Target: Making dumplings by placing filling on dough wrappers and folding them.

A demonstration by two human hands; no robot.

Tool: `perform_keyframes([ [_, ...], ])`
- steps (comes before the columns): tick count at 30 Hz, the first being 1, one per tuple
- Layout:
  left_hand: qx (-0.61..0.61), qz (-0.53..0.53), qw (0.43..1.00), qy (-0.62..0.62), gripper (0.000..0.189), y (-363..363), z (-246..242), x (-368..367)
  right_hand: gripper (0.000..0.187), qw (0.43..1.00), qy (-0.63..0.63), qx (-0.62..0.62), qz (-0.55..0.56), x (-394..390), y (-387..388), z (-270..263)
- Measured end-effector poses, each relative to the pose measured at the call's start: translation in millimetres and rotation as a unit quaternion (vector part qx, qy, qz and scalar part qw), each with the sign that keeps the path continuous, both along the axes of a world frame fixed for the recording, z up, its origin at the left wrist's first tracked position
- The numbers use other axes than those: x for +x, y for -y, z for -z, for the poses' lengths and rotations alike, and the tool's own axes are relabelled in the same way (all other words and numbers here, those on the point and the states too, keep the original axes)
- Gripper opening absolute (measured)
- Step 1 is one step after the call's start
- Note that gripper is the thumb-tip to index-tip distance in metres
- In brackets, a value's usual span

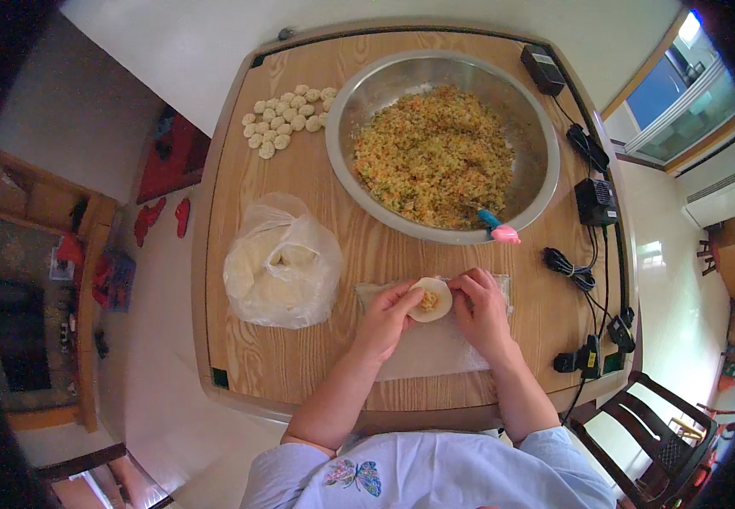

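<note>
A round dough wrapper (442, 294) with a small heap of filling (429, 301) lies in my left hand (385, 318), thumb on top near the filling. The fingers of my right hand (482, 312) meet at the wrapper's right edge; whether they pinch it is hard to tell. Beneath both hands a pale cloth (428, 356) is spread on the wooden table. Beyond them stands a large metal bowl (335, 162) of chopped filling (434, 159), a blue and pink handle (498, 229) resting over its near rim.
Left of my hands sits a clear plastic bag (281, 261) of dough wrappers. Several small filled dumplings (289, 114) stand at the table's back left. Black power adapters (595, 202) and cables (569, 268) run along the right edge. A dark wooden chair (647, 432) stands at lower right.
</note>
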State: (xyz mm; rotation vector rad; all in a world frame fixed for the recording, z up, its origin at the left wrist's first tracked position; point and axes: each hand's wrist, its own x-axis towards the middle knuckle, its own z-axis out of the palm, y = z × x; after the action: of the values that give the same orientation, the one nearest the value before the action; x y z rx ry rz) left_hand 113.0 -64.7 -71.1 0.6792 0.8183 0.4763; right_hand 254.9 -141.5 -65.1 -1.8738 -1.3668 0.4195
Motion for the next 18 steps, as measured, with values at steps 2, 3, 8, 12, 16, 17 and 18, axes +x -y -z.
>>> perform_keyframes([
  [2,-0.009,-0.009,1.000,0.014,0.020,0.9,2.9,0.6,0.014,1.000,-0.001,0.004,0.002,-0.7,-0.2,-0.5],
  [3,-0.019,-0.016,0.999,0.029,0.019,1.0,4.0,1.0,0.014,1.000,-0.001,0.004,0.002,-0.6,-0.2,-0.1],
  [8,-0.018,-0.013,0.999,0.029,0.019,0.5,-0.5,1.4,0.012,1.000,0.004,0.013,-0.005,0.1,-0.2,-0.2],
  [12,-0.014,-0.013,1.000,0.020,0.020,0.7,-2.5,1.1,0.013,1.000,0.005,0.005,-0.004,-0.1,-0.1,-0.4],
  [16,-0.017,-0.014,1.000,0.020,0.020,0.8,-1.2,1.4,0.013,1.000,0.007,0.003,-0.005,0.3,0.2,0.4],
  [17,-0.021,-0.012,0.999,0.024,0.021,0.7,-1.2,1.6,0.012,1.000,0.006,0.000,-0.006,0.4,0.3,0.3],
  [18,-0.026,-0.010,0.999,0.029,0.021,0.6,-1.1,1.9,0.012,1.000,0.006,0.000,-0.006,0.7,0.7,0.4],
])
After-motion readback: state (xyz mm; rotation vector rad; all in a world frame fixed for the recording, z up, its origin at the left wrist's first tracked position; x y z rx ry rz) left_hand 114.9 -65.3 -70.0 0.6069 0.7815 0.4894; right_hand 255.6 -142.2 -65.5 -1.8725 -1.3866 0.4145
